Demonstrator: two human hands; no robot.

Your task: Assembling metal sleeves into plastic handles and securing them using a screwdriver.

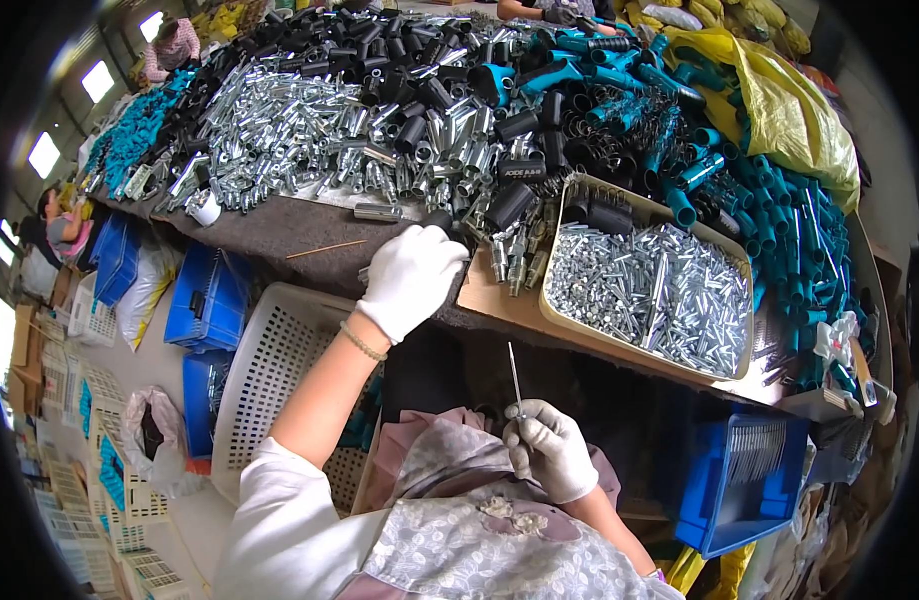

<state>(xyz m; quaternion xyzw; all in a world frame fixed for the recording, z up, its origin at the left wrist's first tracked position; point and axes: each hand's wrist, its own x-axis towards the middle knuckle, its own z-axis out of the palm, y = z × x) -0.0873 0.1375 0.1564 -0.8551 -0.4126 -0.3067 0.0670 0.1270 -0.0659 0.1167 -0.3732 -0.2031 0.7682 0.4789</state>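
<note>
Before you, the bench (265, 245) is showing a dark brown surface along your edge while it is carrying broad heaps of silvery metal tubes (280, 130), black sleeves (510, 205) and teal tubes (702, 173). A thin brown stick (325, 249) is lying near you; rightward, a brown board (495, 297) is supporting a cream tray (553, 245).

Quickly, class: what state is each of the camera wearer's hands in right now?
Left hand: curled near a black tube; whether it grips anything cannot be told.
Right hand: closed, holding a thin metal rod.
</note>
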